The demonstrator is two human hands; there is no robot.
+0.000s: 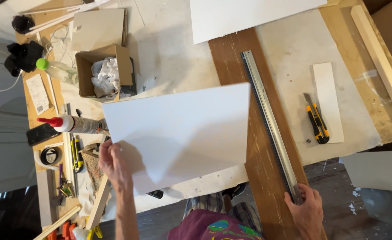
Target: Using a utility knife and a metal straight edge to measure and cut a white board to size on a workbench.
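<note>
While the left hand (114,165) pinches the lower-left edge of a large white rectangular foam-board sheet (180,133), thumb on top and fingers curled under, the sheet sits tilted and partly lifted off the surface (289,49). Right hand (306,209) is closed around the near end of a long grey metal straightedge (269,120), which lies diagonally on a brown wooden plank (231,62) just right of the sheet.

Progress, as a judgement: sheet and straightedge are both in hand but not lined up with each other; sheet edge is near the rule, not under it. No cut line visible on the sheet. Yellow-and-black utility knife (316,124) lies untouched, well right of the right hand's rule, beside a narrow white strip (329,100), so any cutting on this sheet looks still to do.

Surface: white covering, stained, with worn wood along the far-right side. Left of the left hand: a red-capped glue bottle (74,124), an open cardboard box with crumpled white paper (105,71), a tape roll (49,155), a green-capped clear bottle (58,69). Another white board (249,15) lies beyond both hands. Dark floor below, near the person's patterned clothing.
</note>
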